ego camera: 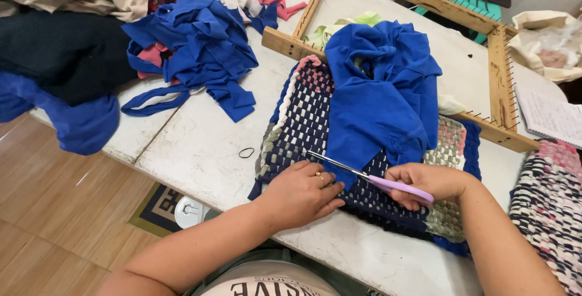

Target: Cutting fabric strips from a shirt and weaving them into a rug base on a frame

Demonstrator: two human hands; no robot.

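Blue cloth (382, 102) lies on a woven mat (303, 120) at twelve o'clock from both hands. The right hand (427, 184) grips lilac-handled scissors (370, 178). The left hand (300, 194), at nine o'clock from it, presses flat on the cloth's edge, holding nothing.

Single head-worn view, looking steeply down and forward, close over the white table (200, 144), floor at left

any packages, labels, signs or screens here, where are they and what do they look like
No packages, signs or screens show.
Notebook: right edge of the table, open white lined page with handwriting.
Shirt: bottom edge, pale fabric with dark printed letters, partly cut off.
Floor mat: under the table, dark with a pale geometric pattern.
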